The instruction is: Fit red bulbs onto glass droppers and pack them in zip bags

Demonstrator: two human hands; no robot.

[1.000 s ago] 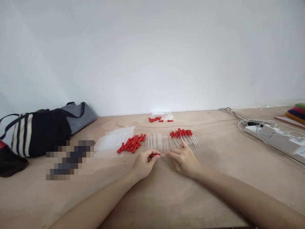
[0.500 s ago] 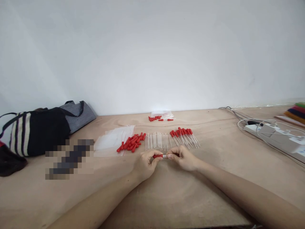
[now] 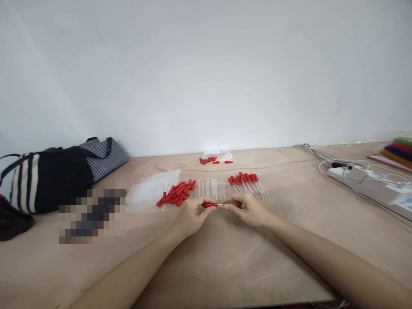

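Note:
Between thumb and fingers, my left hand pinches a red rubber bulb. A clear dropper tube runs from the bulb's right end into the pinch of my right hand; most of the tube is hidden by those fingers. Just beyond my hands lies a row of clear tubes. To its left is a heap of loose red bulbs, partly on clear zip bags. Right of the row, several droppers with red bulbs lie side by side.
A small bag with tubes and several red bulbs lies near the wall. Dark bags and a blurred-out item are at left. A power strip with cables and a coloured stack are at right.
Both hands have shifted slightly up and to the left. My right fingers have loosened a little around the tube, while my left hand keeps its pinch on the red bulb.

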